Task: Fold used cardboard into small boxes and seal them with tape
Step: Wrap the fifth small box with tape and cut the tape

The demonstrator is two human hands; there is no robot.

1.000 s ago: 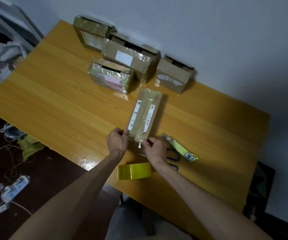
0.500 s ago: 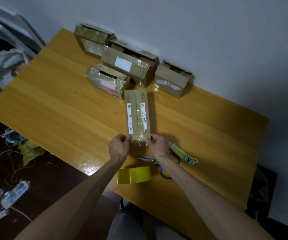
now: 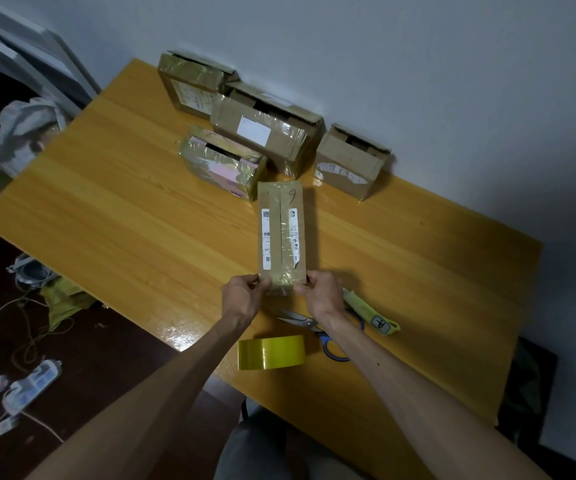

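Observation:
A long narrow cardboard box (image 3: 281, 230) lies on the wooden table (image 3: 124, 209), taped along its top seam, with white labels and a handwritten mark. My left hand (image 3: 241, 299) pinches its near left corner and my right hand (image 3: 323, 294) pinches its near right corner. A roll of yellow tape (image 3: 271, 352) stands on the table just below my wrists. Blue-handled scissors (image 3: 317, 329) lie partly under my right forearm.
Several taped cardboard boxes (image 3: 266, 133) stand at the back by the wall, one (image 3: 222, 162) close to the far end of the long box. A yellow-green utility knife (image 3: 371, 313) lies right of my right hand. Cables and clutter cover the floor at left.
The box has turned from a tilt toward the right to lie straight away from me. Both hands stayed on its near end and shifted a little with it.

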